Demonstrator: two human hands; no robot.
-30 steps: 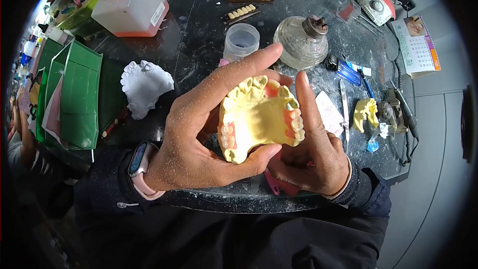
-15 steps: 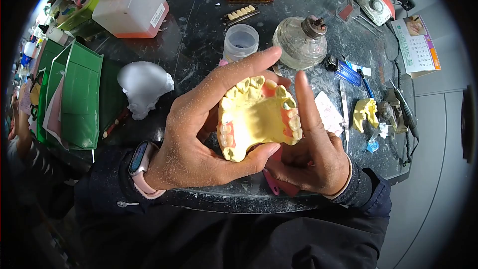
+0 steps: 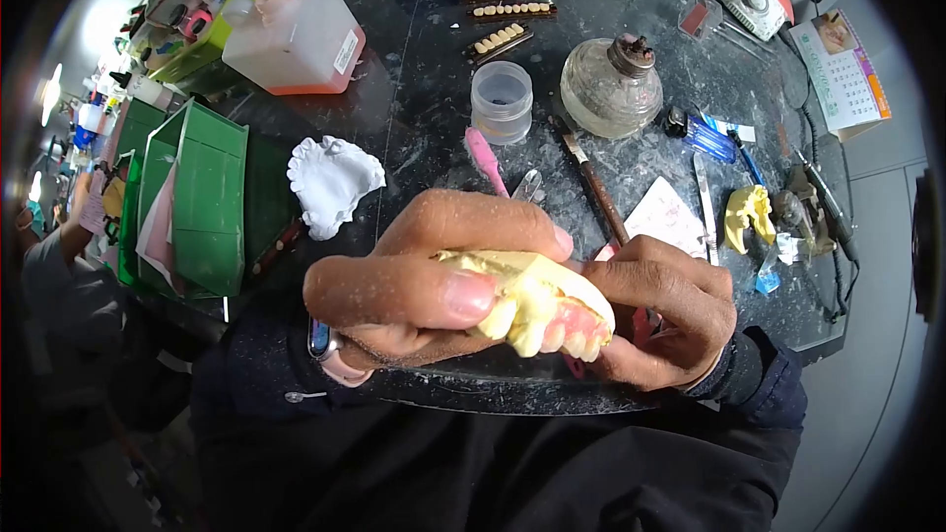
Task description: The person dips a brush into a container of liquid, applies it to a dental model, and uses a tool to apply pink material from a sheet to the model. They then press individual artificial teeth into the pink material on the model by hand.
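I see a yellow tooth model (image 3: pixel 527 291) with pink gums. On the far left is a white tooth mould (image 3: pixel 330 182), green bins (image 3: pixel 197 197) and a pink stick (image 3: pixel 485 160) on the dark table (image 3: pixel 414 89).

Left hand (image 3: pixel 414 281) is curled, thumb extended rightward, fingers wrapped over the dental cast (image 3: pixel 532 300). Right hand (image 3: pixel 665 310) is curled against the cast's right side, fingers bent inward.

Cast (image 3: pixel 527 300) btwn both hands (lamp (image 3: pixel 611 89) behind).
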